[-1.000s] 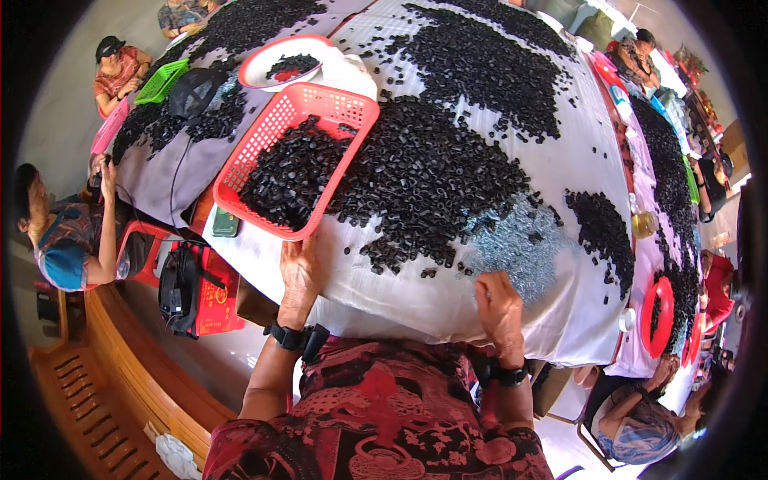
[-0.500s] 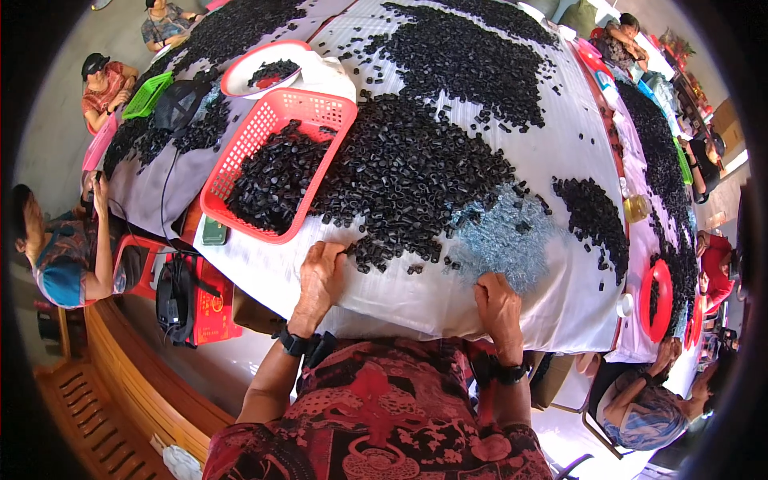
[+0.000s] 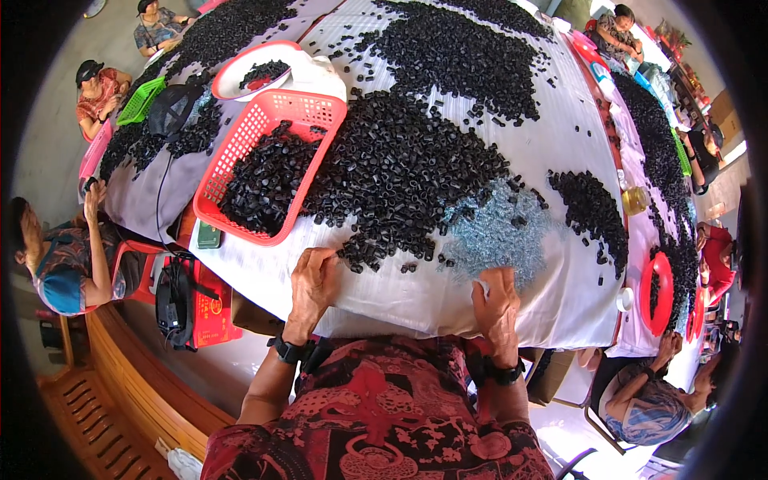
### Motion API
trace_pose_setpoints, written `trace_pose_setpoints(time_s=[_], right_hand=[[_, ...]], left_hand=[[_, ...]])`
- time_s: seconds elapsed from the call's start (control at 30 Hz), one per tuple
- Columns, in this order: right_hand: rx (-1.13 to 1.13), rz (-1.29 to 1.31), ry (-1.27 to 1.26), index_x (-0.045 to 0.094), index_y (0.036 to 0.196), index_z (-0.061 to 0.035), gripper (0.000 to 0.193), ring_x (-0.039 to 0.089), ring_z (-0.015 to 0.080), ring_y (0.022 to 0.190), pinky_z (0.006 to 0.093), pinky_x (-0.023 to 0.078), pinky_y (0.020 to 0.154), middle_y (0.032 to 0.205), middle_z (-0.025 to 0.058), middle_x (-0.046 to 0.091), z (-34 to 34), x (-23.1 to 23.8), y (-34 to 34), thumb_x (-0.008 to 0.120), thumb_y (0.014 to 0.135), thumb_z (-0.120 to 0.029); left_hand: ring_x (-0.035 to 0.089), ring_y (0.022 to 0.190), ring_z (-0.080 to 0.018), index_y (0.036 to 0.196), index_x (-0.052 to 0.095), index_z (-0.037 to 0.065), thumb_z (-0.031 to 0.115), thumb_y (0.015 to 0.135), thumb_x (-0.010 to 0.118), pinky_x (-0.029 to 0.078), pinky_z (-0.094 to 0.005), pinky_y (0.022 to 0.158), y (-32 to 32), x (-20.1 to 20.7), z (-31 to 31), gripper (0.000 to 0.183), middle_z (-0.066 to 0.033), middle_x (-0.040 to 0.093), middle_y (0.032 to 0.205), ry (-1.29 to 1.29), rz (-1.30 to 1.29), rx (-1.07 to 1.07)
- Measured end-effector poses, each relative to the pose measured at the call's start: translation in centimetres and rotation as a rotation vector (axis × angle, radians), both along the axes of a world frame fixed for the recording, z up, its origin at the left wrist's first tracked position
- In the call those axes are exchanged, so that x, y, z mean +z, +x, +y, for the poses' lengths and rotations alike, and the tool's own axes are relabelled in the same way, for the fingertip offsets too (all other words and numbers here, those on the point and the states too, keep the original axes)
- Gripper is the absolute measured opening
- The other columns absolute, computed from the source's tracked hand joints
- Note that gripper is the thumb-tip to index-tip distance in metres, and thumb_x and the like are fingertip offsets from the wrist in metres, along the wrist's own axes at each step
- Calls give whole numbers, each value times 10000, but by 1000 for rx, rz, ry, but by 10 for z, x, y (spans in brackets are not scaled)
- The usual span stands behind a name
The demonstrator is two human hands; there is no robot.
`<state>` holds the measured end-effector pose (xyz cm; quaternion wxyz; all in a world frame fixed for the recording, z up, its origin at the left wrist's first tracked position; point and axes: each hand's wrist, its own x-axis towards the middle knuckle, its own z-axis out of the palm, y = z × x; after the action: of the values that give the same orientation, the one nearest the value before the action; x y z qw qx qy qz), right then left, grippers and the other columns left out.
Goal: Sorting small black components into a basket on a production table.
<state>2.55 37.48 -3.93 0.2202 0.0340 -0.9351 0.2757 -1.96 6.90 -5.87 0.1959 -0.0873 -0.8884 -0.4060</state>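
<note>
Two heaps of small parts lie on the white cloth before me: short black tube-like pieces [image 3: 408,160] and, at their right, tiny clear bluish pieces [image 3: 500,232]. At the near edge of the black heap is my left hand [image 3: 314,282], its fingers curled together; anything in the fingertips is too small to make out. My right hand [image 3: 498,302] rests at the near rim of the clear pile, thumb and forefinger bent toward each other. A pale speck shows between them, but I cannot tell what it is. The red plastic basket [image 3: 210,184], partly filled with black pieces, stands left of the heap.
Behind the basket sits a red-and-white basin [image 3: 232,74]. A small green box [image 3: 209,234] lies at the basket's near corner. More black pieces [image 3: 588,208] spread right and far. A white round lid [image 3: 625,300] lies near the right edge. Several people sit around neighbouring tables.
My left hand has drawn slightly left and nearer to me, off the black pieces. In my right hand the thumb and forefinger now show a pale gap. The whole view has shifted a little.
</note>
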Motion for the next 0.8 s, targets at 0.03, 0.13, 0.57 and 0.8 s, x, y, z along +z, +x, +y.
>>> trace_pose_setpoints(time_s=[0.03, 0.13, 0.57, 0.8], right_hand=[[119, 28, 0, 526, 822, -46, 112, 566, 309, 686, 390, 475, 568, 847, 119, 520, -1, 1, 1, 595, 749, 4], [255, -57, 99, 526, 812, -43, 100, 574, 302, 716, 386, 490, 567, 852, 120, 503, -9, -4, 1, 565, 745, 20], [294, -16, -120, 541, 899, -18, 163, 583, 339, 707, 411, 485, 588, 828, 164, 540, -38, -21, 1, 557, 754, 55], [404, 82, -1, 543, 1007, -20, 334, 586, 312, 728, 393, 497, 611, 856, 148, 554, -41, -29, -1, 556, 682, 54]], left_hand=[[614, 722, -306, 933, 580, 12, -41, 795, 595, 501, -364, 639, 1, 0, -1, 149, -156, 615, 854, -2, 0, 3], [613, 722, -305, 920, 582, 13, -46, 795, 593, 499, -363, 634, 2, 0, -4, 139, -154, 613, 848, 0, -13, -9], [592, 857, -327, 963, 620, 7, -4, 773, 613, 497, -397, 750, -29, 25, 30, 191, -148, 613, 935, -285, 203, -391], [557, 931, -339, 971, 614, 7, 35, 743, 614, 470, -411, 798, -29, 2, 37, 230, -174, 585, 1029, -517, 133, -348]])
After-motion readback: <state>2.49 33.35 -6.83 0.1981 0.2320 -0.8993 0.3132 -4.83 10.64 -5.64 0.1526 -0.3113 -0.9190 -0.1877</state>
